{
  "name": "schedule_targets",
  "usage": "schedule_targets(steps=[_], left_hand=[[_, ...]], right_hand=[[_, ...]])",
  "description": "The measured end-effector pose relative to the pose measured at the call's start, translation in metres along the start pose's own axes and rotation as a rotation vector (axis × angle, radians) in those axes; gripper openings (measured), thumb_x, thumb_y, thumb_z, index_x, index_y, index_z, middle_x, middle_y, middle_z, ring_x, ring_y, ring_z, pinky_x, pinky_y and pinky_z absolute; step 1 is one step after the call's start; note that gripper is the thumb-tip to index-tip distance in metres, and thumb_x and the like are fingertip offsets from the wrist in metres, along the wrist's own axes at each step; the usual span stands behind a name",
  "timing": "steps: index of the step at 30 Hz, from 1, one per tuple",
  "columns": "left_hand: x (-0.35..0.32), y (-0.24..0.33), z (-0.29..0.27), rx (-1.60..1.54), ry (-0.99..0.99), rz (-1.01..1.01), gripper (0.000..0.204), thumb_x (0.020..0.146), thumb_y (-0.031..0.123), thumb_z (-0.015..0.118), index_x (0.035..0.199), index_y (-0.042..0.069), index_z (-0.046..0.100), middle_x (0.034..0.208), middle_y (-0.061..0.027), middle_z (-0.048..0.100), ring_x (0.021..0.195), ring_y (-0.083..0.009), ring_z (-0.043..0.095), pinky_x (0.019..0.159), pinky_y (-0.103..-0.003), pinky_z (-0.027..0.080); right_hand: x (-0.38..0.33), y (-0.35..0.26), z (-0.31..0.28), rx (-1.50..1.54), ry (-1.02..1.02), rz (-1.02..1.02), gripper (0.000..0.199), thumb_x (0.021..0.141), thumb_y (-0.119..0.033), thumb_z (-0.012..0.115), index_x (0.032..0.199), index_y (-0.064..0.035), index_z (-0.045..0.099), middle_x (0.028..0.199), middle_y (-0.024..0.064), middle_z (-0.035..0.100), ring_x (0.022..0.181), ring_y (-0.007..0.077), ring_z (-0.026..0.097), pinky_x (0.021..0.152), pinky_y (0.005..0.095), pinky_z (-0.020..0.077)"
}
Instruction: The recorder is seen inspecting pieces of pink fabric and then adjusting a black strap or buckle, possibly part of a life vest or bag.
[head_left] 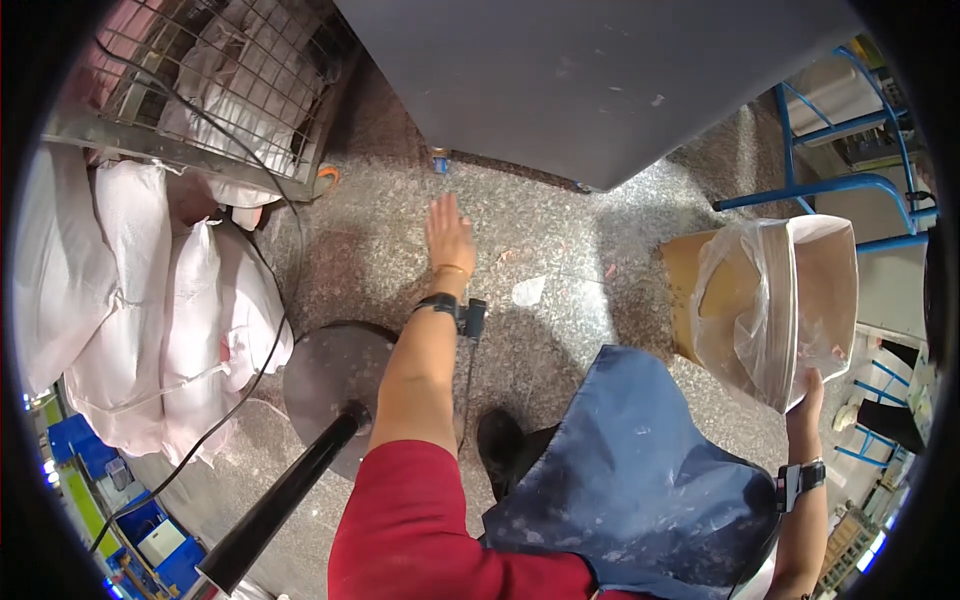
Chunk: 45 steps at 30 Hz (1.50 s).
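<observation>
My left hand (450,240) reaches forward over the speckled floor with its fingers stretched out, and nothing is in it. On that wrist sits a black strap with a small black device (472,318). To the right, my right hand (808,398) grips the near rim of a tilted cardboard box (825,270). A clear plastic liner (722,335) hangs over the box's edge. Part of the right hand's fingers is hidden behind the rim. A blue apron (630,450) covers my lap.
A grey tabletop (600,80) stands ahead. Tied white sacks (190,310) and a wire cage (240,90) line the left, with a loose black cable (272,270). A round stand base (335,385) is beside my left arm. Blue metal frames (800,192) stand at right.
</observation>
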<state>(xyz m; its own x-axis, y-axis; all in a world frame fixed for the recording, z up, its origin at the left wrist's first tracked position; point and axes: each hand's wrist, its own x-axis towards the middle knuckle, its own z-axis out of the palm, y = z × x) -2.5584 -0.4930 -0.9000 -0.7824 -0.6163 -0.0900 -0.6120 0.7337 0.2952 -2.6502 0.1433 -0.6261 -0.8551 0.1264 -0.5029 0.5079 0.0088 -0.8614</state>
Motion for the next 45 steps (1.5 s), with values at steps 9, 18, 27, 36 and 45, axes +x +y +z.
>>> schedule_targets(steps=[9, 18, 27, 36, 45], left_hand=[[-0.005, 0.098, 0.0, -0.287, 0.09, 0.368, 0.044, 0.095, 0.01, 0.046, 0.138, 0.002, 0.042, 0.144, -0.0177, 0.041, 0.135, -0.0338, 0.037, 0.114, -0.042, 0.03], [0.108, 0.069, 0.025, 0.02, -0.007, 0.056, 0.044, 0.094, 0.025, 0.047, 0.129, -0.002, 0.048, 0.137, -0.024, 0.043, 0.129, -0.0413, 0.039, 0.111, -0.048, 0.029], [0.037, 0.14, 0.035, -0.275, -0.104, 0.633, 0.038, 0.099, 0.018, 0.041, 0.132, 0.001, 0.051, 0.138, -0.0192, 0.047, 0.132, -0.0316, 0.04, 0.114, -0.042, 0.029], [-0.082, 0.085, -0.011, -0.229, -0.367, 0.723, 0.047, 0.096, 0.014, 0.046, 0.143, 0.009, 0.04, 0.152, -0.0089, 0.034, 0.142, -0.0276, 0.028, 0.119, -0.039, 0.022], [-0.092, 0.201, 0.042, -0.06, -0.405, 0.975, 0.049, 0.095, 0.015, 0.044, 0.142, 0.003, 0.039, 0.151, -0.0102, 0.035, 0.141, -0.0261, 0.029, 0.119, -0.039, 0.022]], right_hand=[[-0.005, -0.005, 0.011, 0.009, 0.071, 0.055, 0.04, 0.091, -0.026, 0.047, 0.12, 0.0005, 0.053, 0.11, 0.0101, 0.06, 0.098, 0.021, 0.061, 0.086, 0.0336, 0.0491], [-0.006, -0.008, 0.011, 0.042, 0.093, 0.116, 0.044, 0.088, -0.024, 0.05, 0.125, 0.0004, 0.051, 0.113, 0.0113, 0.059, 0.1, 0.024, 0.06, 0.088, 0.0349, 0.0488], [-0.002, -0.004, 0.013, 0.084, 0.092, 0.056, 0.041, 0.091, -0.023, 0.048, 0.124, 0.001, 0.051, 0.112, 0.0112, 0.059, 0.1, 0.0236, 0.059, 0.09, 0.0347, 0.0479], [-0.006, -0.002, 0.022, 0.027, 0.192, 0.076, 0.041, 0.092, -0.025, 0.047, 0.123, 0.0013, 0.049, 0.105, 0.0116, 0.06, 0.09, 0.0219, 0.062, 0.082, 0.0337, 0.0512], [-0.02, -0.027, 0.037, -0.139, 0.139, 0.257, 0.043, 0.083, -0.023, 0.048, 0.119, 0.0007, 0.05, 0.098, 0.012, 0.063, 0.081, 0.0201, 0.067, 0.069, 0.0345, 0.0566]])
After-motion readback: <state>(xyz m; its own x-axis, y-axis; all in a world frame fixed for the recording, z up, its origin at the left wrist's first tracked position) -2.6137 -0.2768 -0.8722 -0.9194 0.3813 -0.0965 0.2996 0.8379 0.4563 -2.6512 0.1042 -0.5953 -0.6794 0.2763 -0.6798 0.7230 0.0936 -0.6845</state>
